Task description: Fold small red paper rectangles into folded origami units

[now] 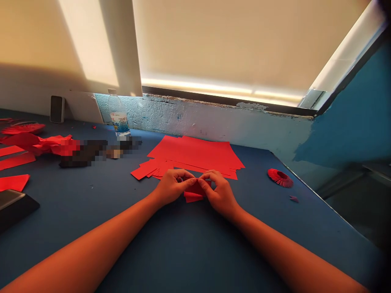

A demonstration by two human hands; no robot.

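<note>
Between my two hands is a small piece of red paper (193, 197), its lower edge folded or curled. My left hand (173, 186) pinches its upper edge between thumb and forefinger. On the other side, my right hand (218, 190) grips the same edge, the fingertips of both hands nearly touching. Just beyond them lies a stack of large red sheets (201, 154), with smaller red strips (149, 169) spread at its left front.
A clear bottle (118, 116) and a phone-like object (57, 109) stand near the wall. Red paper pieces (21, 160) and a dark case (18, 209) lie left. A pleated red ring (280, 178) and a small scrap (293, 199) are right, near the table edge.
</note>
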